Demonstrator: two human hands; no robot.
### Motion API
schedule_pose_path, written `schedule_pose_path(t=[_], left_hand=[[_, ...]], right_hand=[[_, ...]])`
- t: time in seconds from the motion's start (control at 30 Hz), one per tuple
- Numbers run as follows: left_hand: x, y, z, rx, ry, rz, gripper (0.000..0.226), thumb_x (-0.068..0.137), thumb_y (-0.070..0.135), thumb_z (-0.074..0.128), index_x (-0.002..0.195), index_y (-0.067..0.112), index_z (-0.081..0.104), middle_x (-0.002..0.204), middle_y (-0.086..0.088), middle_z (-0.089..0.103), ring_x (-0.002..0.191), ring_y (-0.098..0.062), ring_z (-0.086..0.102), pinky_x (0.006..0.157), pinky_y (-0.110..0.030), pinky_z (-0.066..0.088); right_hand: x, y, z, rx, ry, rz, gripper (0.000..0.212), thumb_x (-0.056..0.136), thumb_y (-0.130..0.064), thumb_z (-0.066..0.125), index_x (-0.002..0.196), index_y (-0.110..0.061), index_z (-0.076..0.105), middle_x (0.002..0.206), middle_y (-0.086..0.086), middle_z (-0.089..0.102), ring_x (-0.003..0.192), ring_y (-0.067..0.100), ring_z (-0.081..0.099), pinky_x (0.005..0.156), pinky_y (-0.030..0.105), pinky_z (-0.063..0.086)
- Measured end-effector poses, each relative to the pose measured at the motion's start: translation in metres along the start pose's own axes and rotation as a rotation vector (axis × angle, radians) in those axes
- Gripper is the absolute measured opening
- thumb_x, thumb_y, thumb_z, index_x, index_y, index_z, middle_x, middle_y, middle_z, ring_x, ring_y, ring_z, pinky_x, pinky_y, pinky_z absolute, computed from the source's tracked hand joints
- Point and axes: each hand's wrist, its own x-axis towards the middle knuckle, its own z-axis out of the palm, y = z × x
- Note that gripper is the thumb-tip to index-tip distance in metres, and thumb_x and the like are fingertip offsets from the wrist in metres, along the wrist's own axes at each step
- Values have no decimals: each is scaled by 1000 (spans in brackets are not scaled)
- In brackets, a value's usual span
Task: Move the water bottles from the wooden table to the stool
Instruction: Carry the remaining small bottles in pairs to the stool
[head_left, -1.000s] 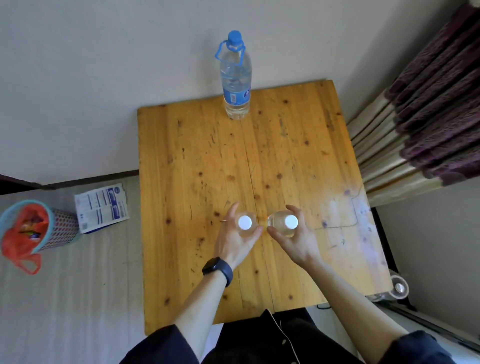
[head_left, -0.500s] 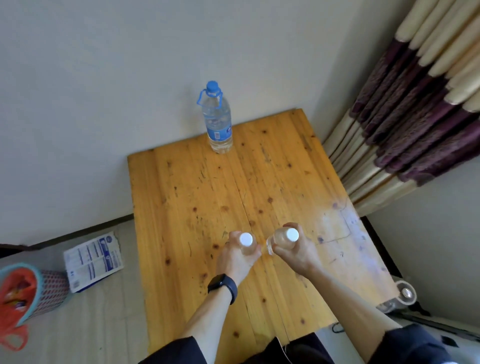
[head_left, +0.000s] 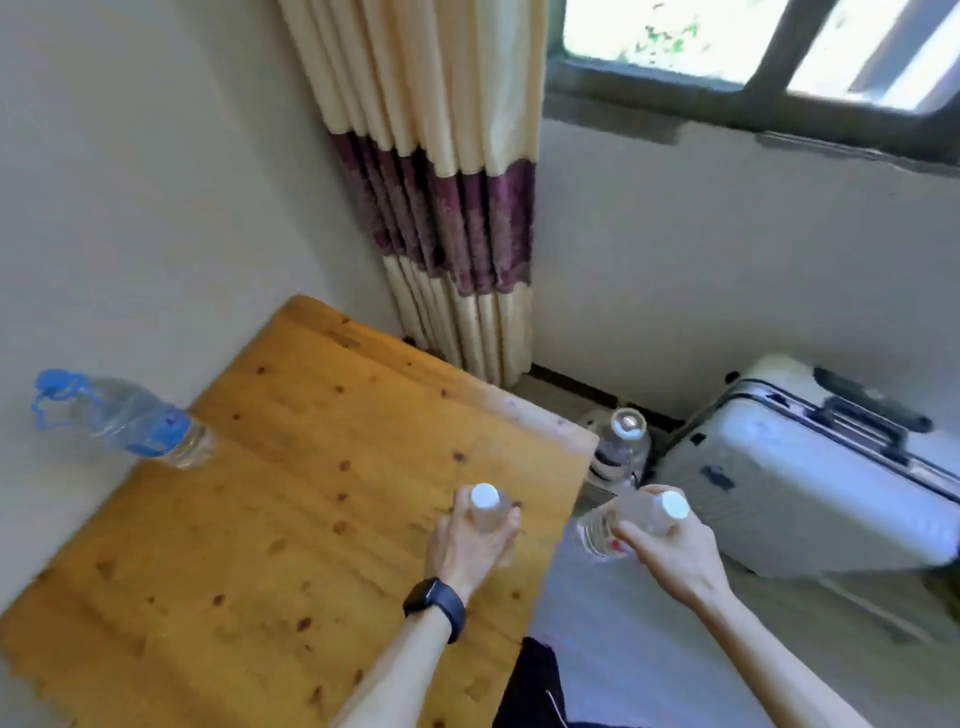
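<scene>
Pale walls meet in a corner behind a wooden counter, seen from above by a person at its near edge. At the counter's far left corner, against the wall, stands a large bottle with a blue cap and label, blurred. Near the counter's right edge the left hand, a black watch on its wrist, holds a small bottle with a white cap upright, fingers curled round its body. Whether its base touches the wood cannot be told. Behind, a cream and purple curtain hangs in the corner. Just past the counter's right edge, over the floor, the right hand grips a second small bottle, tilted, fingers wrapped round its upper part. Beyond it a clear bottle stands on the floor beside a white suitcase, under a window.
</scene>
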Motion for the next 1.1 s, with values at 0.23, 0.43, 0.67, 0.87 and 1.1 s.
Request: schedule_pose_path(t=[0.23,0.43,0.67,0.87,1.1], left_hand=[[-75,144,110,109,-275,487,48,79,67,62,108,32,46,93,2,69,91,-29,65,71,-34,50],[-208,241,218,220,-527,815,58,73,76,53,109,32,45,99,-2,72,97,-32,66,80,-35,52],[-391,354,329,282,-750,1186,52,78,73,57,105,30,47,89,3,69,87,-28,66,76,-36,53],[-534,448,419,273,-898,1432,65,63,84,47,101,32,55,85,5,70,82,-24,67,73,-34,55],[-691,539,514,305,-1021,1652,48,72,71,59,98,30,53,72,15,62,76,-19,61,70,-31,50]], right_hand=[[-92,144,-134,306,474,238,42,68,-32,82,103,-38,59,94,-11,69,86,8,62,67,28,44],[-210,268,-220,434,762,404,55,52,-53,72,103,-36,61,85,-10,71,84,19,66,70,30,48],[-348,375,-319,467,1105,544,39,74,-42,82,107,-35,62,90,-11,71,88,18,67,75,26,46],[-444,440,-401,406,1441,604,33,72,-39,85,95,-40,61,81,-24,66,83,10,63,76,23,44],[-532,522,-498,396,1600,753,51,66,-51,83,108,-34,60,87,-19,71,87,11,67,71,25,48]])
